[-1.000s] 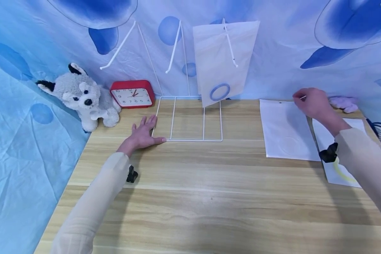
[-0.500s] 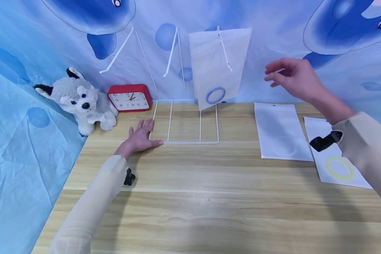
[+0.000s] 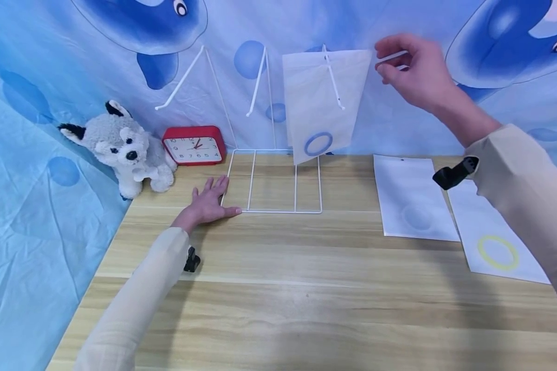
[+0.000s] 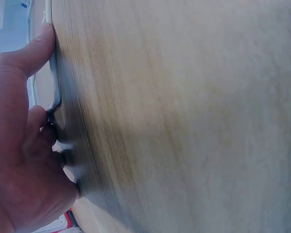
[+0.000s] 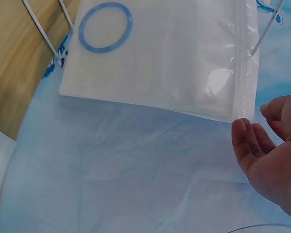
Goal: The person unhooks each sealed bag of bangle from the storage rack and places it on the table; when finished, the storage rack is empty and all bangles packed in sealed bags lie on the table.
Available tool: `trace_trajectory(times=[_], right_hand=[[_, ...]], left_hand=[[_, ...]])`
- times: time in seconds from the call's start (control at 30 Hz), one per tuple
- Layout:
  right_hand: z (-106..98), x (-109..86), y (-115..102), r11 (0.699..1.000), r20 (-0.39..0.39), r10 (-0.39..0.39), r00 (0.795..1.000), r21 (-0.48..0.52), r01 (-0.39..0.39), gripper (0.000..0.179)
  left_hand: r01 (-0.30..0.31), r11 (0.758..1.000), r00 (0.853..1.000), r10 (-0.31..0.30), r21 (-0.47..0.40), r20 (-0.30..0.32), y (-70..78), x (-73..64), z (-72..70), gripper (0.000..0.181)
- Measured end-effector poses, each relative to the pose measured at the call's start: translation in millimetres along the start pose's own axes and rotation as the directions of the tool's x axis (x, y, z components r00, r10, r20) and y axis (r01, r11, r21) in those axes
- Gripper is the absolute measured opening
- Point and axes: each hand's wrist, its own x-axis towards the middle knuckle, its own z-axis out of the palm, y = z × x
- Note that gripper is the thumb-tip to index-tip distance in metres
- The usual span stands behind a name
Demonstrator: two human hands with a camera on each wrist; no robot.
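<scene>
A white wire rack (image 3: 285, 212) with three slanted prongs stands at the back of the table. Its front left corner lies under my left hand (image 3: 205, 206), which rests with fingers spread and thumb along the front wire. From the right prong hangs a white zip bag (image 3: 316, 98) with a blue ring (image 5: 105, 27) showing near its bottom. My right hand (image 3: 415, 69) is raised beside the bag's upper right corner, thumb apart from loosely bent fingers. In the right wrist view the fingertips (image 5: 240, 127) come to the bag's edge; whether they touch it I cannot tell.
Two more white bags lie at the right: one with a pale ring (image 3: 416, 216), one with a yellow ring (image 3: 498, 252). A red clock (image 3: 194, 145) and a plush husky (image 3: 123, 147) stand left of the rack. A blue cloth (image 3: 399, 123) hangs behind.
My right hand has risen from the bags on the right and moved left to the hanging bag, its fingers loosening apart. The left hand has stayed on the rack.
</scene>
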Motion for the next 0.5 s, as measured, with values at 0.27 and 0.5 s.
trace_trajectory(times=[0.27,0.5], right_hand=[[5,13.9,-4,0.999,-0.010,0.006,1.000,-0.040,-0.006,0.044],[9,19.8,-2,0.998,0.008,0.058,0.998,0.001,-0.058,0.048]], left_hand=[[-0.007,1.000,1.000,0.007,-0.007,-0.008,0.1,4.6,0.9,0.106],[-0.001,1.000,1.000,0.001,-0.012,-0.012,-0.5,6.1,1.4,0.105]])
